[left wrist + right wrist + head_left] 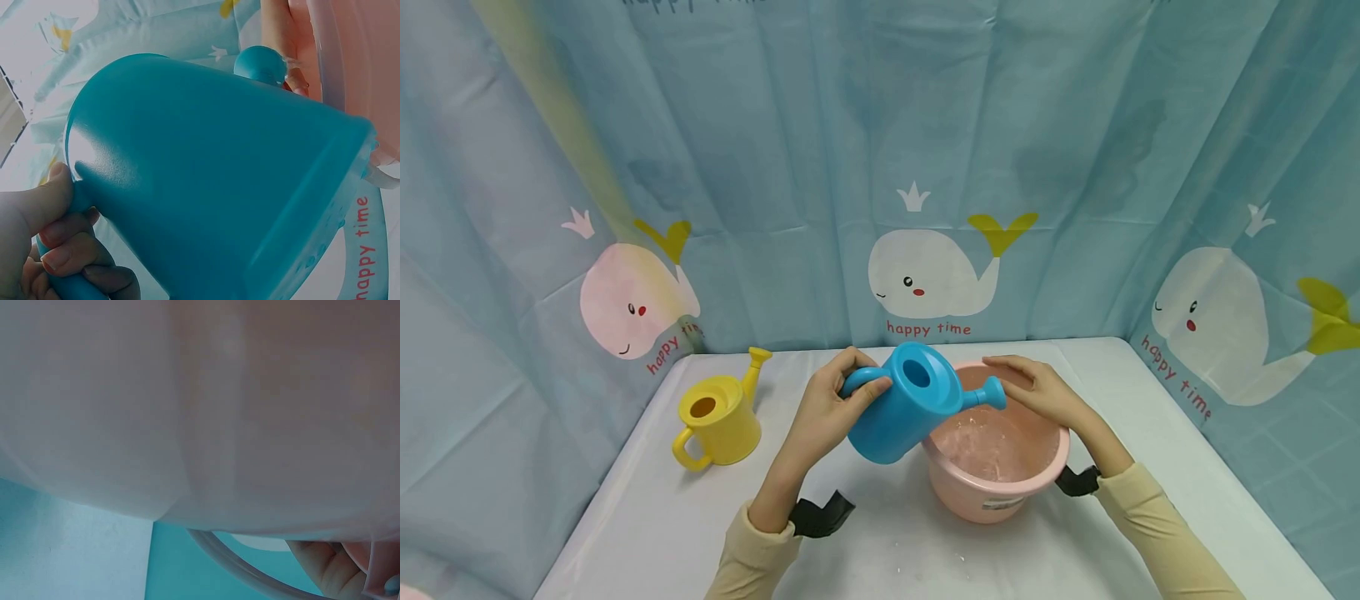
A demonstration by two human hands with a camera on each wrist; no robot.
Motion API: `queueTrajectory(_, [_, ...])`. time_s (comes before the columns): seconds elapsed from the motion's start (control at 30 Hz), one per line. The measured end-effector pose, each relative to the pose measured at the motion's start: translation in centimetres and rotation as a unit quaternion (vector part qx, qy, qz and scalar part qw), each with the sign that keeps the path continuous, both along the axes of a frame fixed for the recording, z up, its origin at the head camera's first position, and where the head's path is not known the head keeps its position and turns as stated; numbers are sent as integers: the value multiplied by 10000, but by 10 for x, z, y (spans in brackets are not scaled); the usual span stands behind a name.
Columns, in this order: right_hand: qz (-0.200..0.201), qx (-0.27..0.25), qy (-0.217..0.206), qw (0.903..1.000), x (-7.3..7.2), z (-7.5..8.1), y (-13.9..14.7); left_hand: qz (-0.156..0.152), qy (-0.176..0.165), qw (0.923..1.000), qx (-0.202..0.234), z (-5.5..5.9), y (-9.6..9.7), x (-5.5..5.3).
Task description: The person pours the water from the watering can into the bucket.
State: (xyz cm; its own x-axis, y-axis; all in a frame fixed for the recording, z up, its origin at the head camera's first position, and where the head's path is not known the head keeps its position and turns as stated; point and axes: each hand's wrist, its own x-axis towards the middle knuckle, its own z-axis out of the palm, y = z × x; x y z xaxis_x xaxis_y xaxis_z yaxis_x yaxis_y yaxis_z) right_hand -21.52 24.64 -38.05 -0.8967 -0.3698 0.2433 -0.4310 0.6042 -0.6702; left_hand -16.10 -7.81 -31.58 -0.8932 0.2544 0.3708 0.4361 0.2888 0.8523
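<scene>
My left hand [837, 408] grips the handle of a blue watering can [904, 408], its fingers curled round it in the left wrist view. Tilted, the can has its spout pointing right over the rim of a pink basin [951, 477]. Drops cling to the can's underside. Shallow, rippled water [981, 442] lies in the basin. My right hand [1037, 390] reaches over the basin's right side, fingers extended leftward close to the spout's sprinkler head [995, 392]; whether they touch it I cannot tell. The basin wall [206, 425] fills most of the right wrist view.
A yellow watering can [722, 421] stands upright on the white table [880, 550] at the left. Behind and along both sides hangs a blue curtain [790, 275] printed with whales. Black straps [822, 515] hang at both wrists.
</scene>
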Motion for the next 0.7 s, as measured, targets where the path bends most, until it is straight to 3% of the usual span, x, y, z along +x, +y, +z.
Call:
queueTrajectory(0.17, [-31, -44, -16, 10000, -11, -16, 9, 40, -157, 9999, -55, 14, 2, 8])
queueTrajectory(0.4, [-53, -84, -5, 10000, -15, -20, 11, 11, -167, 9999, -15, -5, -1, -7])
queueTrajectory(0.7, [-89, -63, -121, 9999, -13, -16, 8, -27, -94, 10000, -7, -7, -2, -9])
